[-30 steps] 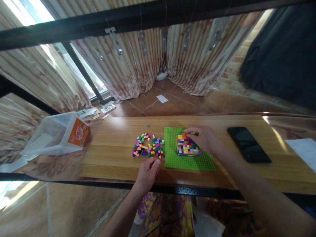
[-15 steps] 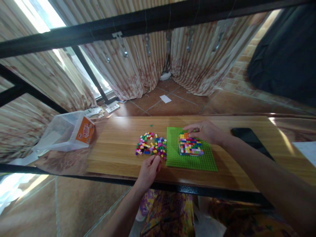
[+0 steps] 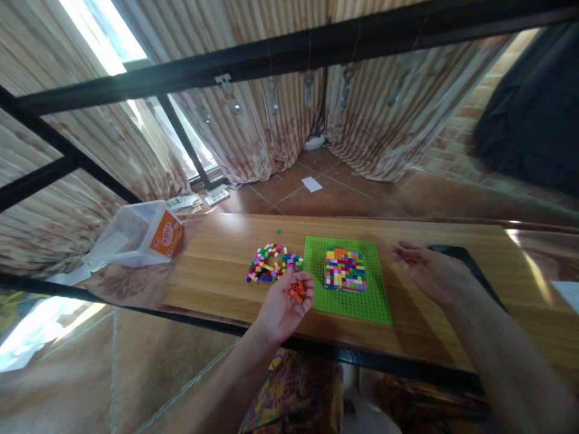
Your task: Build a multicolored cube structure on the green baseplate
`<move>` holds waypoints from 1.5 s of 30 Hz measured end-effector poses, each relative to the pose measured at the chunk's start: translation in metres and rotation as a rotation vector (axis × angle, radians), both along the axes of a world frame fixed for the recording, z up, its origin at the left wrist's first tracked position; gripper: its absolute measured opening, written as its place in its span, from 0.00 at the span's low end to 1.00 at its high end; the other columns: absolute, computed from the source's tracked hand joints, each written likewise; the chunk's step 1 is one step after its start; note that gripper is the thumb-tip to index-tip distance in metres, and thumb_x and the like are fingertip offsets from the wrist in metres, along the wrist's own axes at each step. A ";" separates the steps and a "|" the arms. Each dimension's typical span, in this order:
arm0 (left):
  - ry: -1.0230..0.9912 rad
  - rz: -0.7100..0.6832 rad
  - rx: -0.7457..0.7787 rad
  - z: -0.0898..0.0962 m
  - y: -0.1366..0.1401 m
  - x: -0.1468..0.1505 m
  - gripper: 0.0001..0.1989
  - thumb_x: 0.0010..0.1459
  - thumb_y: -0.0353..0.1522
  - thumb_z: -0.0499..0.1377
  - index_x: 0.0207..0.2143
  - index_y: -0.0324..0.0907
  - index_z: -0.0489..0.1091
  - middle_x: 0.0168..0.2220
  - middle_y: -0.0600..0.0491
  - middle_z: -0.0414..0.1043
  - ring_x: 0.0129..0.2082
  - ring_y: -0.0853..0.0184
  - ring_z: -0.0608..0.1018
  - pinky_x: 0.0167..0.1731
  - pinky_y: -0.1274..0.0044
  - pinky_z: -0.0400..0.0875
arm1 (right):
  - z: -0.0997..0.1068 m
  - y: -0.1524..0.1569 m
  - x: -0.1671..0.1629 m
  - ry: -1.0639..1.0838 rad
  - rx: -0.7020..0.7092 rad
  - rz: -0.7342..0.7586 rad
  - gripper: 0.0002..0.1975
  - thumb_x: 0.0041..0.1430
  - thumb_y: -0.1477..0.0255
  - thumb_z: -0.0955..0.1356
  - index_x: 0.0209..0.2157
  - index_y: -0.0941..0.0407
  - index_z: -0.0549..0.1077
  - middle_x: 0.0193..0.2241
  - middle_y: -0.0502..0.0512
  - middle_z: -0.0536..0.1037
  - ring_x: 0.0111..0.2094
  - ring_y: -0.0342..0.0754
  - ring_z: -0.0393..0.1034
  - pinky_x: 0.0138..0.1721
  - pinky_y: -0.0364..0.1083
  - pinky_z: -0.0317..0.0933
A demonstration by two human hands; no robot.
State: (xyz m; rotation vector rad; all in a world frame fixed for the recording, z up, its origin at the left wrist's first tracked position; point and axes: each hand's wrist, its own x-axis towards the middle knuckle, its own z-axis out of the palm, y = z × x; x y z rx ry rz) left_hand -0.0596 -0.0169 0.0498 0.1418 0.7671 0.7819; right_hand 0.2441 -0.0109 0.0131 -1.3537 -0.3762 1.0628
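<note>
A hand could pass between the stack (image 3: 344, 271) and the right hand (image 3: 425, 271), or left of the bricks (image 3: 263, 260); the left hand (image 3: 281, 307) blocks their near right side.

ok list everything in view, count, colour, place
table: one, brown, centre
baseplate: one, green, on table
brick build: one, multicoloured, on baseplate
loose bricks: many, mixed colours, left of baseplate
stray brick: one, green, behind loose bricks
orange bricks: several, orange, in left hand
phone: one, black, table's right, partly covered
bin: one, clear with orange label, left
floor: one, brown tiles, around table
papers: several, whitish, floor and far right
curtains: several, striped beige, background
hooks: several, silvery, before curtains
window: one, bright, upper left
bars: several, black, around table
cloth: one, dark, upper right
clothing: count unclear, patterned, bottom
left hand: one, bare, palm up
right hand: one, bare, right of baseplate
</note>
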 end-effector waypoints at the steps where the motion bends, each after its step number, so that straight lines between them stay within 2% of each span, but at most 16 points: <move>1: -0.019 -0.006 0.001 0.002 0.001 0.008 0.19 0.66 0.38 0.49 0.32 0.33 0.71 0.28 0.49 0.70 0.24 0.74 0.73 0.24 0.83 0.69 | -0.001 -0.005 0.001 0.008 0.023 0.025 0.06 0.45 0.79 0.69 0.28 0.55 0.75 0.34 0.55 0.76 0.39 0.45 0.74 0.42 0.42 0.73; 3: -0.045 -0.013 0.012 0.005 0.004 0.024 0.19 0.65 0.38 0.49 0.33 0.33 0.72 0.29 0.48 0.71 0.26 0.72 0.74 0.26 0.82 0.71 | 0.001 -0.012 -0.001 -0.002 0.070 0.066 0.08 0.45 0.80 0.69 0.30 0.55 0.76 0.38 0.56 0.77 0.44 0.47 0.74 0.49 0.43 0.71; 5: -0.063 -0.023 0.026 0.007 0.006 0.037 0.19 0.65 0.39 0.50 0.33 0.33 0.73 0.30 0.47 0.72 0.26 0.72 0.74 0.26 0.82 0.71 | 0.006 -0.016 -0.006 -0.009 0.090 0.088 0.07 0.47 0.78 0.70 0.30 0.55 0.77 0.39 0.57 0.79 0.47 0.49 0.74 0.50 0.43 0.71; 8: -0.098 -0.039 0.033 0.008 0.007 0.050 0.18 0.64 0.39 0.51 0.33 0.34 0.73 0.29 0.48 0.71 0.26 0.72 0.74 0.25 0.82 0.70 | 0.011 -0.019 -0.017 -0.002 0.105 0.092 0.05 0.47 0.73 0.73 0.30 0.53 0.78 0.37 0.55 0.80 0.43 0.48 0.76 0.44 0.41 0.73; 12: -0.108 -0.028 0.066 0.010 0.004 0.056 0.20 0.65 0.40 0.49 0.34 0.34 0.72 0.29 0.48 0.71 0.25 0.73 0.74 0.25 0.83 0.70 | 0.006 -0.027 -0.034 -0.016 0.121 0.071 0.10 0.44 0.68 0.77 0.31 0.53 0.78 0.30 0.52 0.79 0.32 0.43 0.76 0.32 0.37 0.74; 14: -0.113 -0.009 0.081 0.010 0.000 0.055 0.20 0.65 0.40 0.49 0.34 0.34 0.72 0.29 0.48 0.71 0.25 0.73 0.74 0.24 0.83 0.69 | 0.001 -0.034 -0.045 -0.048 0.172 0.038 0.11 0.42 0.66 0.78 0.28 0.53 0.77 0.29 0.51 0.79 0.31 0.43 0.76 0.33 0.39 0.75; 18: -0.142 0.019 0.075 0.014 -0.007 0.052 0.18 0.65 0.39 0.50 0.33 0.34 0.71 0.26 0.50 0.70 0.23 0.74 0.73 0.23 0.83 0.69 | -0.002 -0.052 -0.066 -0.042 0.228 -0.002 0.13 0.39 0.66 0.79 0.27 0.54 0.78 0.30 0.52 0.79 0.35 0.45 0.77 0.42 0.43 0.74; 23: -0.126 -0.002 0.097 0.026 -0.001 0.051 0.18 0.65 0.38 0.49 0.31 0.34 0.70 0.24 0.50 0.69 0.21 0.74 0.72 0.21 0.83 0.67 | 0.013 -0.061 -0.086 0.013 0.293 -0.048 0.16 0.34 0.68 0.80 0.29 0.55 0.80 0.32 0.54 0.80 0.36 0.46 0.77 0.42 0.42 0.74; 28: -0.117 -0.018 0.128 0.040 0.022 0.052 0.15 0.64 0.35 0.51 0.30 0.34 0.70 0.23 0.51 0.69 0.19 0.75 0.70 0.19 0.83 0.65 | 0.032 -0.043 -0.092 -0.068 0.282 0.009 0.16 0.37 0.65 0.79 0.31 0.55 0.80 0.30 0.53 0.80 0.32 0.45 0.76 0.35 0.43 0.75; 31: -0.122 0.010 0.131 0.032 0.033 0.049 0.13 0.62 0.34 0.53 0.30 0.34 0.70 0.23 0.52 0.69 0.19 0.75 0.70 0.19 0.84 0.65 | 0.036 -0.027 -0.086 -0.160 0.236 0.061 0.15 0.39 0.64 0.79 0.31 0.55 0.79 0.26 0.52 0.80 0.28 0.43 0.74 0.31 0.43 0.73; 37: -0.086 0.083 0.007 -0.004 0.031 0.045 0.11 0.62 0.31 0.53 0.30 0.34 0.69 0.24 0.53 0.68 0.19 0.77 0.69 0.19 0.85 0.65 | 0.025 -0.013 -0.072 -0.261 0.214 0.061 0.14 0.43 0.63 0.77 0.33 0.53 0.79 0.25 0.49 0.78 0.25 0.41 0.72 0.26 0.41 0.69; 40: -0.043 0.088 0.000 -0.007 0.033 0.044 0.11 0.62 0.31 0.52 0.30 0.34 0.69 0.24 0.52 0.67 0.19 0.77 0.68 0.19 0.85 0.65 | 0.018 -0.013 -0.074 -0.217 0.192 0.039 0.13 0.46 0.62 0.76 0.33 0.53 0.79 0.26 0.50 0.78 0.25 0.41 0.72 0.25 0.40 0.68; 45: 0.006 0.141 0.053 -0.002 0.045 0.039 0.10 0.62 0.32 0.53 0.31 0.35 0.69 0.25 0.53 0.67 0.20 0.77 0.68 0.19 0.85 0.64 | 0.012 -0.011 -0.086 -0.105 0.164 0.123 0.15 0.45 0.62 0.76 0.35 0.53 0.78 0.28 0.51 0.80 0.28 0.41 0.73 0.32 0.42 0.71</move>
